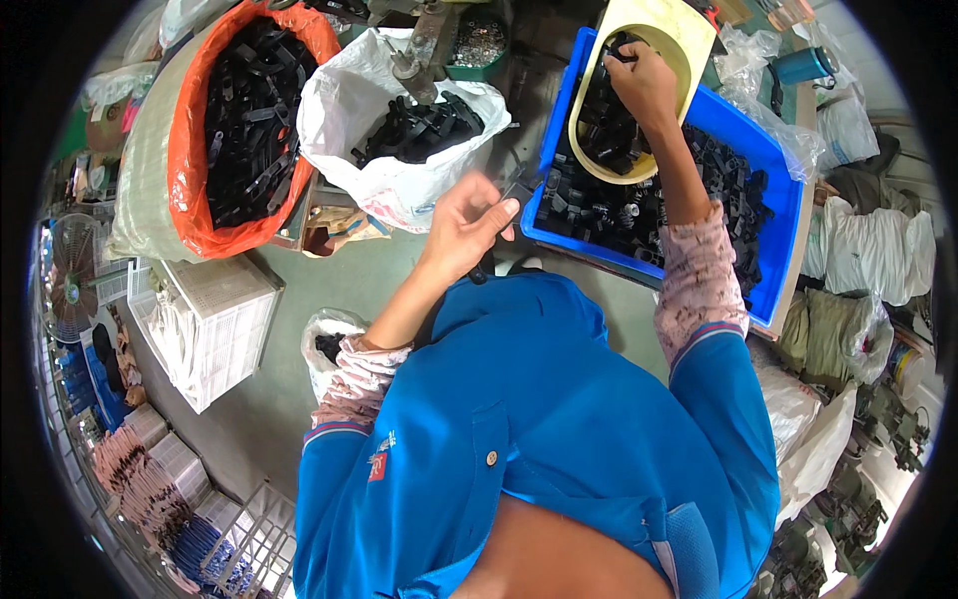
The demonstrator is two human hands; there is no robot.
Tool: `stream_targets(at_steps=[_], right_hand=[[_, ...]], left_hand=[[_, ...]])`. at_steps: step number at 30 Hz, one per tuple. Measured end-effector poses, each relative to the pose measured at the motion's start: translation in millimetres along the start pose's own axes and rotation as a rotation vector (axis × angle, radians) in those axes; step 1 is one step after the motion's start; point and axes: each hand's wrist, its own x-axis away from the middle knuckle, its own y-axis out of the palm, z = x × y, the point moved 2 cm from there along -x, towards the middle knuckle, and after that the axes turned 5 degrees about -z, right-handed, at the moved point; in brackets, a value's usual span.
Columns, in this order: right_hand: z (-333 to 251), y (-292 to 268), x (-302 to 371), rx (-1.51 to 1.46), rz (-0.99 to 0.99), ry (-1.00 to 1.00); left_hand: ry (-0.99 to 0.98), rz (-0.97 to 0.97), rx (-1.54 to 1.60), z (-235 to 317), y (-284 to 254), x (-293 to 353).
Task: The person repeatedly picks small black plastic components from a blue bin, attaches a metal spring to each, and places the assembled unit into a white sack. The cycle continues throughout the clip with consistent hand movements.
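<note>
My right hand (646, 85) reaches into a yellow scoop-shaped tub (667, 40), its fingers closed around a black plastic part (626, 44) at the left inner side. More black parts (607, 125) lie in the tub. The tub rests in a blue bin (798, 215) holding many small black pieces (599, 215). In front of my body, left of the bin, is my left hand (464, 228), its thumb stretched out and its fingers curled. Whatever those fingers hold is hidden; a small dark piece (478, 274) shows just below them.
A white sack (339, 100) of black parts stands beyond my left hand, under a metal machine part (414, 75). Farther left is an orange-lined sack (185, 180) of long black pieces. A white plastic crate (225, 329) stands on the floor. Clear bags (758, 90) lie right of the tub.
</note>
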Motion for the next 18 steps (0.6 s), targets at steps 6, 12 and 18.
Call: stream_targets(at_steps=[6, 12, 18], right_hand=[[-11.8, 18.5, -3.1, 0.071, -0.141, 0.054], [-9.1, -8.0, 27.7, -0.774, -0.275, 0.126], [-45.9, -2.9, 77.0, -1.396, -0.612, 0.348]], left_hand=[[0.037, 0.051, 0.019, -2.3, -17.5, -0.9], [0.119, 0.092, 0.087, 0.5, -38.2, -14.0], [0.106, 0.076, 0.082, 8.7, -55.6, -31.4]])
